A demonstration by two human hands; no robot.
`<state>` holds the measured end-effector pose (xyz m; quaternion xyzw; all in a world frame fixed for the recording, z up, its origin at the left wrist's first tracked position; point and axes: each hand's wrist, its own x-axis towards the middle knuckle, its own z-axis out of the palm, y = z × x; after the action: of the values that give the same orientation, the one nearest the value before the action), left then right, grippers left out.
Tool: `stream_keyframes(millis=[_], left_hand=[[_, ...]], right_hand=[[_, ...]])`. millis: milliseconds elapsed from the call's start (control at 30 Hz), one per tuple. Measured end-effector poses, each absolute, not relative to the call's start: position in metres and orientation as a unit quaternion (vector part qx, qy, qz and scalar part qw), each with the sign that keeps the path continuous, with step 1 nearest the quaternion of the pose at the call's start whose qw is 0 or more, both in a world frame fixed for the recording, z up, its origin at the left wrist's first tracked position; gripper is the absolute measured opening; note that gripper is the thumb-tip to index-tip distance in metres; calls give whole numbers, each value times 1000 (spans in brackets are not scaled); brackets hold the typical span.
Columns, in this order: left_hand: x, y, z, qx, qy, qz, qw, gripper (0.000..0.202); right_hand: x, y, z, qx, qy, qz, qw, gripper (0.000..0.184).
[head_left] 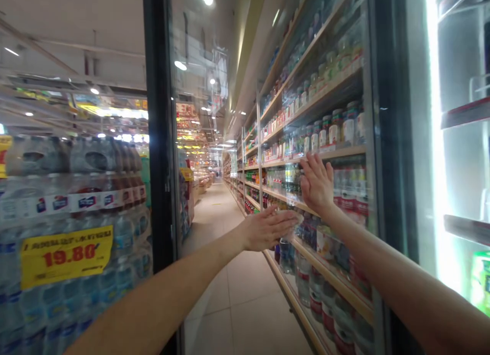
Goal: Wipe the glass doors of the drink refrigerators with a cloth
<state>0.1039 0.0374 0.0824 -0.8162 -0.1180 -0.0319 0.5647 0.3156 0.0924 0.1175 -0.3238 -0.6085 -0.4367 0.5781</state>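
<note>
My right hand (316, 185) is held flat with its fingers pointing up, palm against the glass door (214, 115) of a cooler. Just below and to its left, my left hand (268, 228) reaches out with fingers stretched together toward the right, also at the glass. Neither hand holds anything. The door has a black frame (158, 192) on its left edge and another dark upright (386, 141) on its right. Through the glass I see a shop aisle and long shelves of bottles and jars (329, 125).
Shrink-wrapped packs of water bottles (72, 202) are stacked at the left, with a yellow price tag (66, 255) reading 19.80. At the far right is the lit cooler interior with wire shelves (465, 112). A tiled aisle floor (245, 304) runs ahead.
</note>
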Motion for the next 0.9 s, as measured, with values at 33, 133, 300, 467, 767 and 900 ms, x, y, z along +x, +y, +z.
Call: stream_keyframes(millis=[33,133,300,467,767,900], left_hand=[[98,37,88,-814,-120,-33,567,48],[76,37,130,-766,-232,-165,576,50],[47,33,140,-644,-395,-346,556,52],[30,23,81,-769,-149,-52,619,48],[-25,14,103,-608,-399,-347,593,51],[-16,4,52,-754,-191,-128,615,43]], right_hand=[[316,92,117,-323,-608,-438,579,49],[316,92,117,-327,-602,-437,583,48],[315,91,118,-327,-597,-438,587,46],[314,91,117,-312,-595,-447,591,46],[314,91,117,-338,-606,-422,584,50],[312,89,115,-339,-605,-421,584,50]])
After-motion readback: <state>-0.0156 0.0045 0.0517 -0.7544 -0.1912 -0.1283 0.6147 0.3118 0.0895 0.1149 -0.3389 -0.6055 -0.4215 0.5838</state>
